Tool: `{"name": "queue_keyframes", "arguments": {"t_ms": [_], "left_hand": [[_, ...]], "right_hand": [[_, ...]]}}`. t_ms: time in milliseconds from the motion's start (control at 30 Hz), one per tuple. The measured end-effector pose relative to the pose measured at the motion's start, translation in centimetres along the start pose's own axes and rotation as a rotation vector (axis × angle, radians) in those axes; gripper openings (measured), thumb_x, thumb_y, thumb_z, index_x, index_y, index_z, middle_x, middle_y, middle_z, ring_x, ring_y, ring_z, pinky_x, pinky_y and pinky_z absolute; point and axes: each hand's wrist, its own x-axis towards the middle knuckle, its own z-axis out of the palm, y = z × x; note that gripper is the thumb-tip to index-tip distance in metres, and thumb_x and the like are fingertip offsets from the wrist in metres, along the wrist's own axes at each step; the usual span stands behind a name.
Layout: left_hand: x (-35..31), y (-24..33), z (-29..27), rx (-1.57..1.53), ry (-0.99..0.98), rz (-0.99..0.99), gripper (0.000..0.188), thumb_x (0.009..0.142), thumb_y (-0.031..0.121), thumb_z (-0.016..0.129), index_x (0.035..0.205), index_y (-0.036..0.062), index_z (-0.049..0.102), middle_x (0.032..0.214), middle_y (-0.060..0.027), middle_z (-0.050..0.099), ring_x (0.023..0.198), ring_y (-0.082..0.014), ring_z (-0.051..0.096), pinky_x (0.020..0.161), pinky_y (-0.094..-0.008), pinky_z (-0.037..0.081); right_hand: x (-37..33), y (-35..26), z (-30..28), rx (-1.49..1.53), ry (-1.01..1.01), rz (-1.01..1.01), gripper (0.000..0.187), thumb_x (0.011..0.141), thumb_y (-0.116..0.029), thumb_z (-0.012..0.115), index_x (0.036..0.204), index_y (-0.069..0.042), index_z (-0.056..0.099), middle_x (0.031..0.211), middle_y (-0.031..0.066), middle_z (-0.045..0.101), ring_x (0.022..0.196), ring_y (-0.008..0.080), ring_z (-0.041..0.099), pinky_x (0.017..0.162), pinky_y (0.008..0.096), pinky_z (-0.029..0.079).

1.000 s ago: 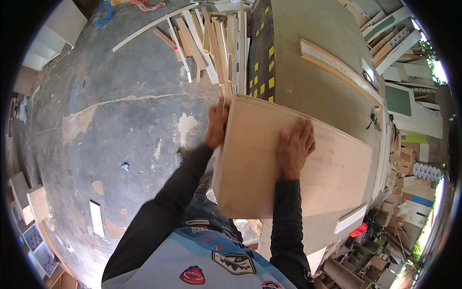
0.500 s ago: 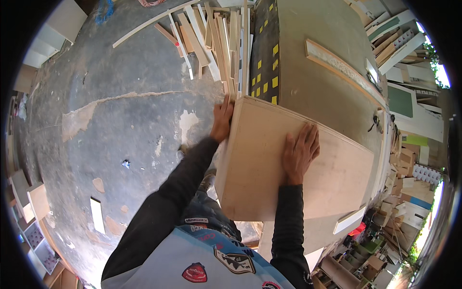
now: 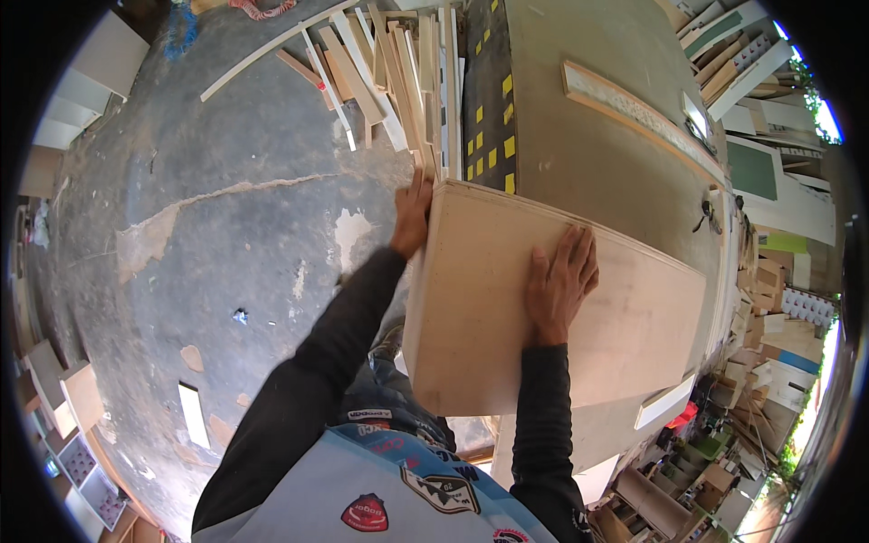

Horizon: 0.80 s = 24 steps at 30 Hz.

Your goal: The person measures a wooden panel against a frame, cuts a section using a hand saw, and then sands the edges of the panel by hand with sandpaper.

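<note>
A large pale plywood box (image 3: 471, 308) stands on the workbench (image 3: 579, 154) in front of me, its broad flat face turned up. At its far left corner my left hand (image 3: 412, 215) lies along the side, fingers stretched forward past the edge. Flat on the upper face rests my right hand (image 3: 561, 285), its fingers extended and slightly apart near the far edge. The underside of the box and whatever is inside it are hidden.
Long wood strips (image 3: 389, 77) lie heaped beyond my left hand. A wood-edged strip (image 3: 634, 118) is on the bench, and a black hand tool (image 3: 704, 215) sits at its right. Offcuts (image 3: 769, 308) crowd the right side. A white board piece (image 3: 193, 414) lies on the floor.
The view has shifted slightly. Both hands keep nearly the same places on the plywood box, which shows no clear movement on the bench.
</note>
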Motion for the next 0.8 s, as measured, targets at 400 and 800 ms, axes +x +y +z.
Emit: {"name": "queue_keyframes", "arguments": {"t_ms": [400,800], "left_hand": [[2.6,0.1,1.6,-0.442,0.047,-0.569,0.045,0.101,0.013,0.042,0.145,0.002,0.04,0.153,-0.0242,0.037,0.11,-0.039,0.042,0.107,-0.0413,0.033],[-11.5,5.8,-0.6,-0.124,0.002,-0.126,0.054,0.105,0.019,0.037,0.154,-0.002,0.026,0.146,-0.0287,0.039,0.113,-0.0375,0.04,0.107,-0.0449,0.031]], "right_hand": [[0.1,0.4,0.2,-0.02,0.018,-0.005,0.072,0.098,-0.043,0.047,0.152,0.001,0.032,0.16,0.0231,0.025,0.148,0.0369,0.021,0.118,0.0511,0.014],[-0.4,1.0,-0.1,-0.005,0.018,0.021,0.072,0.097,-0.041,0.05,0.152,0.001,0.033,0.16,0.0221,0.025,0.148,0.0377,0.02,0.118,0.0505,0.014]]}}
